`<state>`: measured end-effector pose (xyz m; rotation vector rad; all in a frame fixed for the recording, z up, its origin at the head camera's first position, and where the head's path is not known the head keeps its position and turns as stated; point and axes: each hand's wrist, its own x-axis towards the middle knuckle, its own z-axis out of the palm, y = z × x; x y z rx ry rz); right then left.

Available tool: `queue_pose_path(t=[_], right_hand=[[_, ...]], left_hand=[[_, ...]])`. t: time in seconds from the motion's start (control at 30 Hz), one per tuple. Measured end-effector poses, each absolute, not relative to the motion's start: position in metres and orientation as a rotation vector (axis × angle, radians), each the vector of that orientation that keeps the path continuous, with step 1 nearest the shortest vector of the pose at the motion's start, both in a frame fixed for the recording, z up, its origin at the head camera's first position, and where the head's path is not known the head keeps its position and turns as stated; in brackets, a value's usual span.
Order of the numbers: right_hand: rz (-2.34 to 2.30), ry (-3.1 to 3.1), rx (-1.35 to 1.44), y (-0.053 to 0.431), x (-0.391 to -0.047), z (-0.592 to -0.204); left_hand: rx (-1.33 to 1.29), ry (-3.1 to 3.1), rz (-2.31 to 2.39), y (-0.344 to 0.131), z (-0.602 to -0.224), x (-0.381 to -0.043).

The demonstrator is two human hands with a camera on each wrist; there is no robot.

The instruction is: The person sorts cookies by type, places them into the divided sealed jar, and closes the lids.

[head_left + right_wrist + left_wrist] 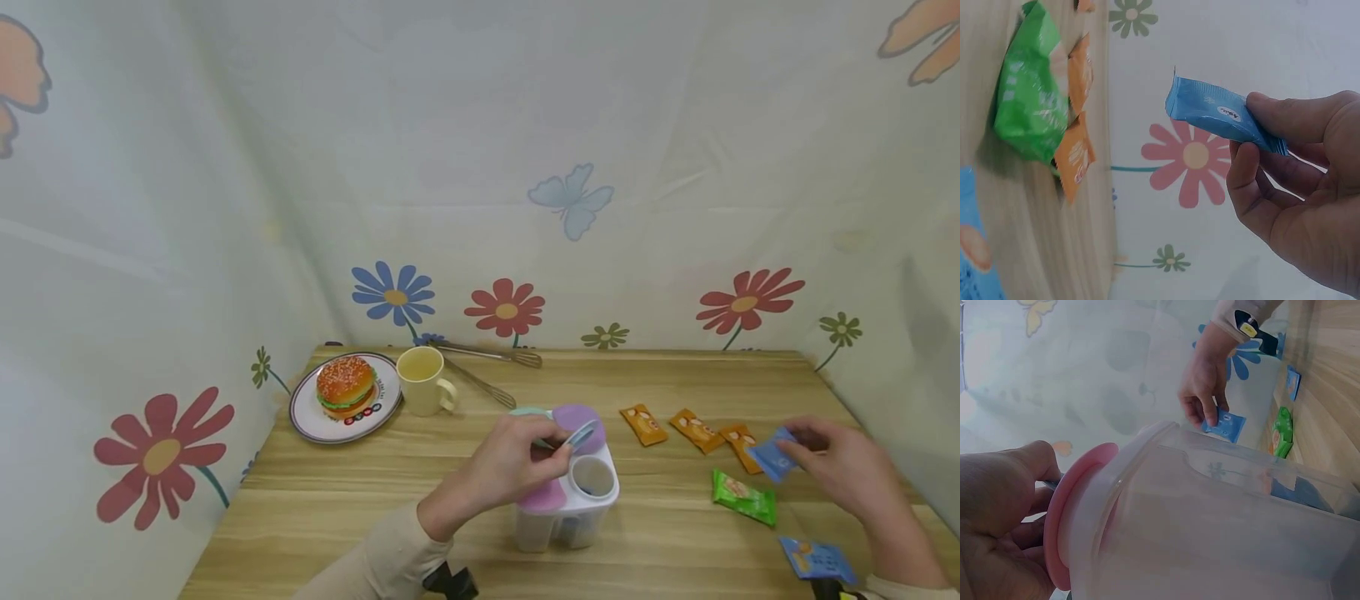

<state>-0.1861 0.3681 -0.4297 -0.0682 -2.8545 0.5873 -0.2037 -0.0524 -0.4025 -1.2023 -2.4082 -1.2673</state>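
Note:
My left hand (517,458) pinches a light blue round lid (583,435) over a clear storage container (534,533) with a white top. One round opening (592,477) in that top is uncovered. A purple lid (579,427) and a pink lid (546,497) cover other openings, and a green one is partly hidden behind the hand. Something blue (1300,492) shows through the container wall in the left wrist view. Off to the right, my right hand (843,467) holds a small blue snack packet (1216,112) above the table, between thumb and fingers.
Several orange packets (643,425), a green packet (742,497) and another blue packet (817,560) lie at the right. At the back left are a plate (303,408) with a toy burger (347,385), a yellow mug (422,392) and two whisks (487,354).

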Motion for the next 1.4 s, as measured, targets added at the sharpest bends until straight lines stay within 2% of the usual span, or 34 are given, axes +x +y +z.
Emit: queue_pose_path(t=[1.4], right_hand=[[0.732, -2.510, 0.318, 0.298, -0.181, -0.398]], left_hand=[[-1.238, -2.379, -1.264, -0.053, -0.403, -0.204]])
